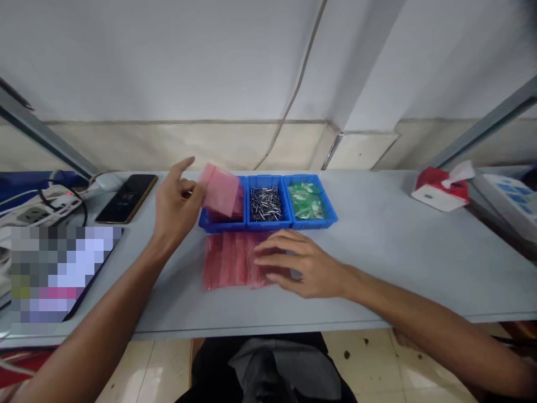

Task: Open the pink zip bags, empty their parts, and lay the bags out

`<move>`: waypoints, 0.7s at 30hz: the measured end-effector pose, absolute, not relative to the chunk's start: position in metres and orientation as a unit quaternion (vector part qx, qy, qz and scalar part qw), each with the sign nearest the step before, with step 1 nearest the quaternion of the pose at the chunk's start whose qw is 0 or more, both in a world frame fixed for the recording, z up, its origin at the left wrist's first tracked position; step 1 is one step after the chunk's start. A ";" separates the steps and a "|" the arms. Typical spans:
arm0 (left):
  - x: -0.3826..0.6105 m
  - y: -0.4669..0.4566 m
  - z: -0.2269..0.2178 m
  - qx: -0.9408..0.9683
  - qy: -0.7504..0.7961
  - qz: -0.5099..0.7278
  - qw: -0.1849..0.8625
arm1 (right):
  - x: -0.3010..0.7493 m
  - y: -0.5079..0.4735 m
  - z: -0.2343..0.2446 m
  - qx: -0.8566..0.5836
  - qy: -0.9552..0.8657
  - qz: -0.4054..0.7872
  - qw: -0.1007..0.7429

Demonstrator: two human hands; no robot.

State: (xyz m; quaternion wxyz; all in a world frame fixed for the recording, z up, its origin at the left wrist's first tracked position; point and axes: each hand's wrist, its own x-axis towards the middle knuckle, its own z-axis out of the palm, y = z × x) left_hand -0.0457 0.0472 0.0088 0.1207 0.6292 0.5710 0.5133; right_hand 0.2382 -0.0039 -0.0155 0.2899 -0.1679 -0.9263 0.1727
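My left hand pinches the edge of a pink plastic bag, held up over the left blue bin, where more pink bags lie. Against the front of the bins, several pink plastic bags overlap in a row on the table. Over the right end of that row is my right hand, palm down with fingers spread; its fingertips reach the bags. Short metal screws or nails fill the middle bin. Small green plastic packets lie in the right bin.
A black phone and a tablet with a blurred screen lie at left, beside a power strip with cables. At right stand a red and white tissue box and a white box. The wall borders the table's back.
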 end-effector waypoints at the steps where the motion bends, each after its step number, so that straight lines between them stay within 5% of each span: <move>1: -0.046 0.048 0.007 0.645 0.583 0.482 0.107 | 0.238 -0.005 -0.018 -0.164 -0.940 0.148 0.260; 7: -0.046 0.047 0.007 0.743 0.545 0.376 -0.093 | 0.237 -0.006 -0.023 -0.170 -0.954 0.096 0.227; 12: -0.068 0.053 0.018 0.885 0.381 0.249 0.099 | 0.241 -0.005 -0.014 -0.209 -0.934 0.129 0.258; 21: -0.059 0.055 0.004 0.875 0.393 0.278 0.047 | 0.248 0.003 -0.017 -0.264 -0.931 0.079 0.238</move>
